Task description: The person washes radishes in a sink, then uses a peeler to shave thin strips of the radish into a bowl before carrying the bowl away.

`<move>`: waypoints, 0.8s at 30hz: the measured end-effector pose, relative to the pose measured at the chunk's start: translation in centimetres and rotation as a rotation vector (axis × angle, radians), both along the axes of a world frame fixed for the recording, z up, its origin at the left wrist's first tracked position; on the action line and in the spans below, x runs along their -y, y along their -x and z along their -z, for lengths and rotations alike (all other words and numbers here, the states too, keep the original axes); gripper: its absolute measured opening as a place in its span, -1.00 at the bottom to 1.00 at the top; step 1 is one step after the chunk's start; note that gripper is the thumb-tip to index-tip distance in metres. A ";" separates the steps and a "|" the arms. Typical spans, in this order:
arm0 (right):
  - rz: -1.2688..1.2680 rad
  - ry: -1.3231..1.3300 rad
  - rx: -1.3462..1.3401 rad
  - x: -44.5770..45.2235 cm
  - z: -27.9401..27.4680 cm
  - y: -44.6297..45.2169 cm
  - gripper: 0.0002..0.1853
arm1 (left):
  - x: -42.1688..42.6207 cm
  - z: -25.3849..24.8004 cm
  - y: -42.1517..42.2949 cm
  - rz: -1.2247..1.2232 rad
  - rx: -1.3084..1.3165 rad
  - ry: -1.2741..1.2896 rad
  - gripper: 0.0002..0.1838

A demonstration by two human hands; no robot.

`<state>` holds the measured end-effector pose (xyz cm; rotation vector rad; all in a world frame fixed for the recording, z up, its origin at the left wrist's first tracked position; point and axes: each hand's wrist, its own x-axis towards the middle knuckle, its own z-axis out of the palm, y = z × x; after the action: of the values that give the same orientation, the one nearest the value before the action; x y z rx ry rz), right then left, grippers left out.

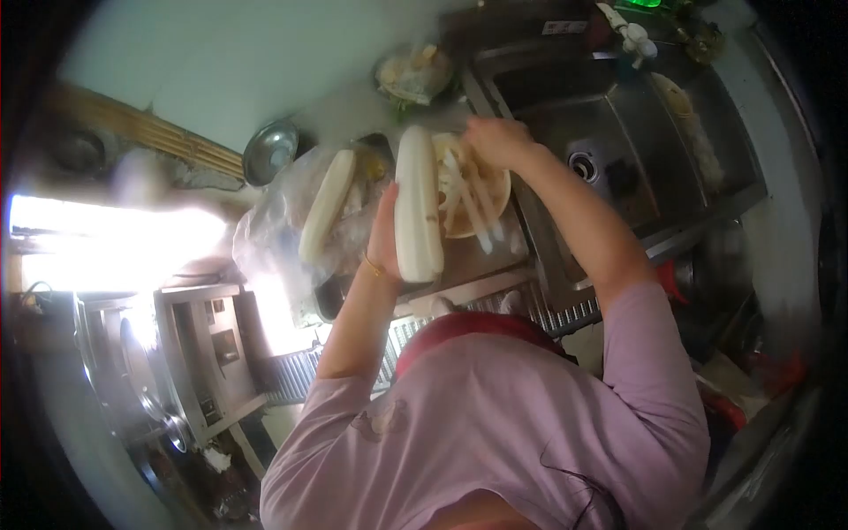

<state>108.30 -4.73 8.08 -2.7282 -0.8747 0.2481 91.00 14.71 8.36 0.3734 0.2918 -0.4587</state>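
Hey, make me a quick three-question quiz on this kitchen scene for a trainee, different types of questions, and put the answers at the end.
1. Which of the person's hands holds the large pale vegetable?

2. True or false: in the picture, the other pale vegetable lies to the right of the large one.

3. Fill in the blank: the near ends of the long white strips stick out past the rim of the round ____.

Key:
1. The left hand.
2. False; it lies to the left.
3. Dish.
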 end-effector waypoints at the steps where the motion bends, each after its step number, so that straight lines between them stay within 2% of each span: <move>1: -0.062 0.080 0.067 1.0 3.2 -2.0 -0.70 | 0.0 -0.2 0.1 -0.035 -0.017 -0.057 -0.39; 2: -0.128 0.162 0.131 1.3 4.8 -3.1 -0.69 | -0.1 -0.9 0.1 -0.007 0.022 -0.008 -0.38; 5: 0.255 -0.309 -0.008 0.0 1.2 0.1 -0.66 | -1.3 -0.6 -0.5 -0.070 0.091 -0.028 -0.41; 8: 0.184 -0.565 -0.344 -1.8 -2.9 6.7 -0.57 | -2.0 -0.9 -0.9 -0.106 0.022 -0.126 -0.44; 11: 0.113 -0.712 -0.346 -3.9 -1.4 11.0 -0.54 | -1.7 0.1 -1.0 -0.118 0.022 -0.157 -0.47; 14: 0.138 -1.036 -0.513 -4.3 -0.6 11.1 -0.59 | -0.9 -0.3 -0.3 -0.154 -0.036 -0.196 -0.55; 17: 0.231 -0.760 -0.357 -1.9 0.7 9.4 -0.67 | -2.0 -1.0 0.7 -0.111 0.140 -0.202 -0.61; 18: 0.205 -0.695 -0.281 -0.8 3.9 8.1 -0.70 | -2.9 0.8 0.7 -0.123 0.228 -0.143 -0.62; 21: 0.164 -0.537 -0.266 1.6 1.7 9.1 -0.73 | -2.3 -1.1 0.9 -0.226 0.158 -0.235 -0.62; 22: 0.110 -0.578 -0.252 1.7 0.6 10.3 -0.72 | -2.7 -0.4 0.4 -0.149 0.255 -0.078 -0.52; 24: -0.006 -0.664 -0.219 1.8 -1.9 13.2 -0.70 | -2.1 -0.8 0.7 -0.200 0.114 -0.038 -0.42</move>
<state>95.08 -6.50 9.97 -2.0410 -0.7369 0.2051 90.28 16.85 9.18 0.4020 0.2245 -0.2344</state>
